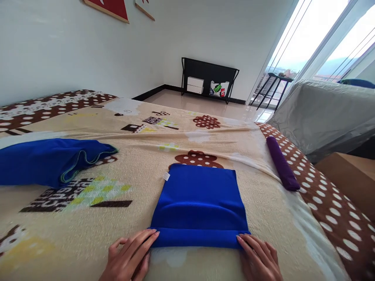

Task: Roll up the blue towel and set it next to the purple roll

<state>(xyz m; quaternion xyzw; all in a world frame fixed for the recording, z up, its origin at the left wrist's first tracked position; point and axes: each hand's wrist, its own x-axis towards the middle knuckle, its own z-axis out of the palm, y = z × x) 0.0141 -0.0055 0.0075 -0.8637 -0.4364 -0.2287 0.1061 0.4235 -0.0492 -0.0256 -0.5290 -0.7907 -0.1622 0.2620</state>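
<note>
From the head camera we are looking down at a blue towel (199,201) lying flat on the patterned blanket (205,136) of a bed, close to the near edge and right in front of us. Its near end is being turned into a low roll, with a small white tag (166,176) showing at the far left corner.

Our left hand (130,255) is resting at the left end of that roll, fingers (148,237) stretched long and close together, tips pressing against the fabric rather than closing round it. Our right hand (259,257) is sitting at the right end in the same way, fingertips (241,239) touching the roll's corner. Neither hand is gripping; both are lying flat and narrow.

We are judging the cloth to be light, soft and limp, likely to sag or unroll if one end is let go, so the two ends of the roll look like the sound places to hold it.

To the left, well apart, a second blue cloth (49,160) is lying loosely folded. To the right, near the bed's edge, a purple roll (281,164) is lying tightly wound.
</note>
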